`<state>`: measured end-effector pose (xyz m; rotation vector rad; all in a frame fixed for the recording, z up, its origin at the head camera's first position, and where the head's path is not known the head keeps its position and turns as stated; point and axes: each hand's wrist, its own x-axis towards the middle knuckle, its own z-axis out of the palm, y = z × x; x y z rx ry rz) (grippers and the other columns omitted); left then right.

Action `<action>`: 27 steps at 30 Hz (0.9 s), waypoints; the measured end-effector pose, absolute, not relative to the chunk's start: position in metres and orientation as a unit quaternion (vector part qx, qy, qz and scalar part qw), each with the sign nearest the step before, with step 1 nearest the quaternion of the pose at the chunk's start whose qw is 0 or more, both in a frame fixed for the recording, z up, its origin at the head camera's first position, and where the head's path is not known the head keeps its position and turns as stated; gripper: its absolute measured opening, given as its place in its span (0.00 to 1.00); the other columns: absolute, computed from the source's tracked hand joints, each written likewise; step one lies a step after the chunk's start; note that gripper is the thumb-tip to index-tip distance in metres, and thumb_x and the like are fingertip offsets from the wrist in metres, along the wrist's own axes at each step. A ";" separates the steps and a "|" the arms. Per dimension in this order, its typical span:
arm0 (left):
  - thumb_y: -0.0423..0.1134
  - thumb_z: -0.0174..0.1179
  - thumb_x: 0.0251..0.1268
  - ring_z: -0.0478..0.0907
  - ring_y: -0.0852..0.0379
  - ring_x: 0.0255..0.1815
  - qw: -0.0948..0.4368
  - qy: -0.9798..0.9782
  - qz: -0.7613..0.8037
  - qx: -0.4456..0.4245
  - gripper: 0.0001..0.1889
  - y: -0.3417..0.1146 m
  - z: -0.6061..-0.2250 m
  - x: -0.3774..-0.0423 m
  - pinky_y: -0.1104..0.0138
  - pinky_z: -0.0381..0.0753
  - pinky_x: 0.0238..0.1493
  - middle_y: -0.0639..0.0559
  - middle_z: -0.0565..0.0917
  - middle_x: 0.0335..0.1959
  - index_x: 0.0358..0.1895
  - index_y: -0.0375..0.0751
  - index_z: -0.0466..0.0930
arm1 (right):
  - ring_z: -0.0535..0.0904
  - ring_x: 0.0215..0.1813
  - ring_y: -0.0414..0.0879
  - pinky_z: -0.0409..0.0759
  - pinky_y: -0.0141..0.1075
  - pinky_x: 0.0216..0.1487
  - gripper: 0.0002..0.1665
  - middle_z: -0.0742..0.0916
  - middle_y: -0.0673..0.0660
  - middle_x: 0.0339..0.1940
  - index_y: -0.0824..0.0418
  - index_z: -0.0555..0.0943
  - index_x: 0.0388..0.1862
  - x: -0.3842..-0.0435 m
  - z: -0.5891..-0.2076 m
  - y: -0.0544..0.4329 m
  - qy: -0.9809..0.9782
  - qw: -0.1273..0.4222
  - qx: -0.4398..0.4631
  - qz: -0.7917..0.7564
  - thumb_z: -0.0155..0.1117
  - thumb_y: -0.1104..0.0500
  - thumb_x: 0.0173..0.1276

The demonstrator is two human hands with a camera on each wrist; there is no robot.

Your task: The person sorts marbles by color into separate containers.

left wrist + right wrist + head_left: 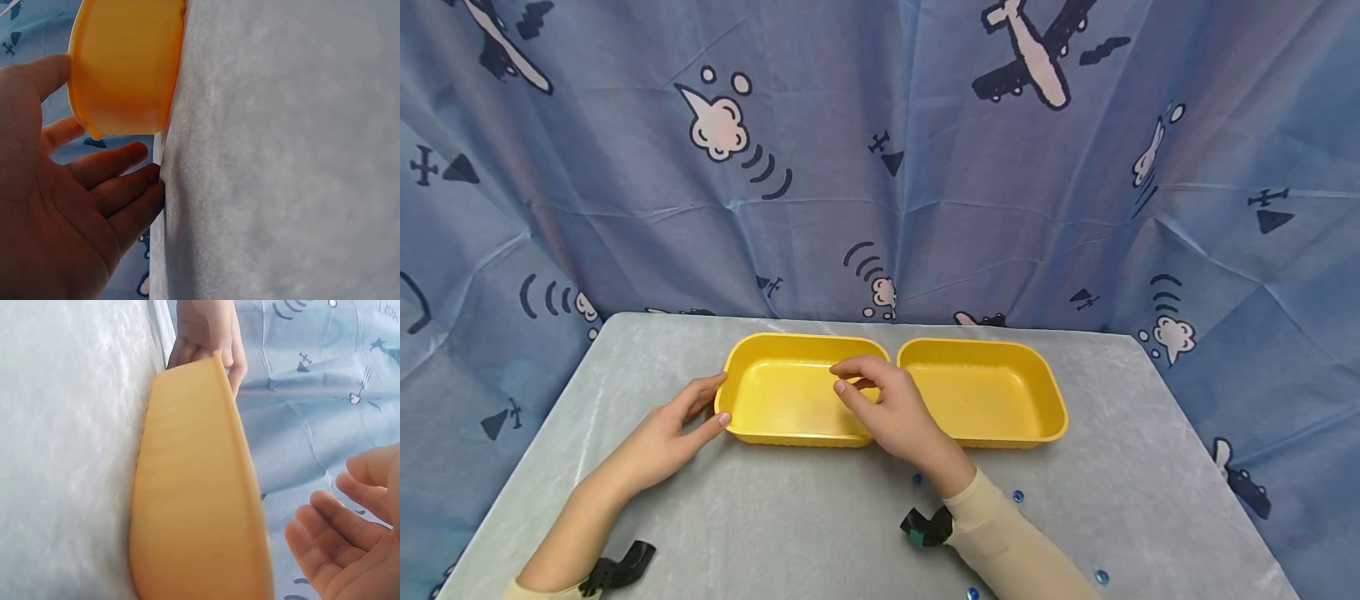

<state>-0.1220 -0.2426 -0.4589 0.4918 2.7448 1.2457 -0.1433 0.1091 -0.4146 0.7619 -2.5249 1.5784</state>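
Two shallow yellow plastic trays stand side by side on the table. At the outer end of the left tray (760,429), my left hand (658,442) has thumb and index fingertips right at the rim. Its other fingers extend loosely below, beside the tray wall (125,69) in the left wrist view. My right hand (898,408) hovers over the right end of that same tray, fingers loosely bent and thumb apart from them. In the right wrist view nothing shows between the right fingers (337,531). The right forearm passes in front of the right tray (1000,400).
Several small blue glassy pieces lie on the grey table (760,517), among them one blue piece (1018,496) right of the right forearm and another blue piece (1101,576) nearer the front. A blue patterned curtain (820,167) hangs behind the table.
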 end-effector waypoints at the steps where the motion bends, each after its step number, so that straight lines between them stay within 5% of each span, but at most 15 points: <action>1: 0.53 0.62 0.85 0.75 0.39 0.78 0.044 0.898 0.407 0.160 0.34 -0.242 -0.459 -0.122 0.39 0.70 0.74 0.37 0.77 0.77 0.85 0.49 0.64 | 0.86 0.55 0.45 0.87 0.50 0.61 0.12 0.91 0.56 0.56 0.60 0.89 0.59 -0.142 -0.413 0.109 -0.820 0.034 0.253 0.512 0.68 0.59 0.83; 7: 0.52 0.62 0.85 0.75 0.39 0.77 0.043 0.898 0.407 0.161 0.34 -0.242 -0.458 -0.123 0.39 0.71 0.74 0.37 0.78 0.76 0.85 0.49 0.64 | 0.86 0.54 0.43 0.88 0.45 0.54 0.13 0.91 0.54 0.57 0.57 0.89 0.60 -0.132 -0.407 0.104 -0.816 0.035 0.284 0.502 0.68 0.58 0.82; 21: 0.54 0.61 0.86 0.75 0.37 0.77 0.045 0.901 0.404 0.154 0.34 -0.242 -0.461 -0.123 0.37 0.72 0.74 0.36 0.77 0.77 0.85 0.47 0.64 | 0.87 0.59 0.49 0.88 0.40 0.59 0.11 0.90 0.54 0.55 0.60 0.88 0.58 -0.109 -0.407 0.080 -0.771 0.009 0.391 0.503 0.68 0.62 0.82; 27: 0.53 0.62 0.85 0.75 0.37 0.77 0.043 0.899 0.407 0.156 0.34 -0.241 -0.459 -0.122 0.38 0.72 0.74 0.36 0.78 0.76 0.85 0.48 0.64 | 0.85 0.58 0.40 0.86 0.36 0.61 0.11 0.90 0.51 0.56 0.59 0.88 0.60 -0.096 -0.405 0.073 -0.755 -0.007 0.425 0.500 0.68 0.60 0.83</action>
